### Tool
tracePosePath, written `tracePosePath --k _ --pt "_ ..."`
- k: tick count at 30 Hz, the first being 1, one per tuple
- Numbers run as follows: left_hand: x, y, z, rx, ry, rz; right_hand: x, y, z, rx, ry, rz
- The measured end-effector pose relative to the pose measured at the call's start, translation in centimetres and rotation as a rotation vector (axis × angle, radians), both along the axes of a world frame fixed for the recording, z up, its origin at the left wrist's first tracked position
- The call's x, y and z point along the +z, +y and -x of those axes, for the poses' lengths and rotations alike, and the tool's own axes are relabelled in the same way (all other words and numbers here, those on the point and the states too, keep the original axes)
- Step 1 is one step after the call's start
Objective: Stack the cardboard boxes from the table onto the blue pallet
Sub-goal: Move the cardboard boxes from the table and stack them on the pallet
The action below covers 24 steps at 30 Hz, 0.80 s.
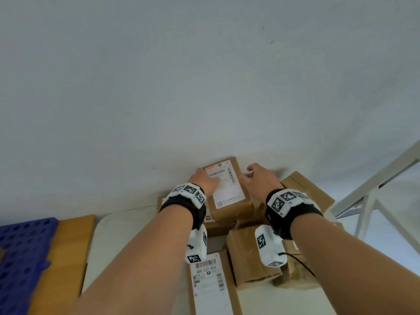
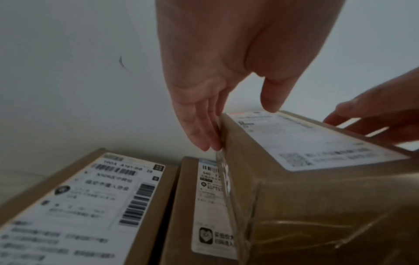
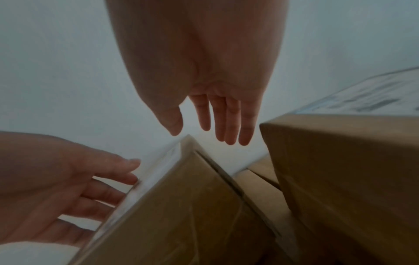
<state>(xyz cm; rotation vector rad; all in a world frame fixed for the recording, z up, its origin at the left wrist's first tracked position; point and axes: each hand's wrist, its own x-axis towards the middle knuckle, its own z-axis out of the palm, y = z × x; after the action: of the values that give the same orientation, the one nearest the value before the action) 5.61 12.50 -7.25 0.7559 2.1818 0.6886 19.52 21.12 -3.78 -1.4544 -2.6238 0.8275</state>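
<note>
A tape-wrapped cardboard box (image 1: 229,196) with a white shipping label sits on top of a pile of boxes by the wall. My left hand (image 1: 205,179) lies at its left side; in the left wrist view the straight fingers (image 2: 204,129) press flat on the side of the box (image 2: 317,197) and the thumb touches its top edge. My right hand (image 1: 256,178) hovers over the right far corner, fingers (image 3: 229,122) straight and spread just above the box (image 3: 181,206). The blue pallet (image 1: 20,258) lies at the lower left.
More cardboard boxes surround the top one: one at the right back (image 1: 304,189), one in front (image 1: 250,253), a flat labelled one (image 1: 211,285) nearest me. A wooden board (image 1: 66,258) lies between pallet and white table (image 1: 118,235). A white frame (image 1: 375,189) stands right.
</note>
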Motion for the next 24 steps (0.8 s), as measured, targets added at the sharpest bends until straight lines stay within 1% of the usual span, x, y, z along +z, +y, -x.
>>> tracePosePath --k 2,4,8,14,18,24 --pt "-0.4 0.3 0.1 0.050 -0.025 -0.002 -0.3 0.5 0.1 0.023 -0.047 0.013" --pt "-0.7 0.4 0.1 0.064 -0.063 0.020 -0.5 0.9 0.2 0.040 -0.080 0.029" --pt "-1.6 0.8 0.0 0.111 -0.182 0.044 -1.6 1.8 1.1 0.084 -0.098 0.096" --pt "-2.8 0.9 0.6 0.217 -0.317 0.049 -3.2 2.5 1.9 0.110 -0.140 0.111" --pt "-3.3 0.7 0.7 0.268 -0.419 0.035 -3.0 2.3 2.1 0.133 -0.206 0.157" --pt "-2.8 0.2 1.1 0.308 -0.477 -0.006 -2.2 1.7 2.3 0.131 -0.184 0.177"
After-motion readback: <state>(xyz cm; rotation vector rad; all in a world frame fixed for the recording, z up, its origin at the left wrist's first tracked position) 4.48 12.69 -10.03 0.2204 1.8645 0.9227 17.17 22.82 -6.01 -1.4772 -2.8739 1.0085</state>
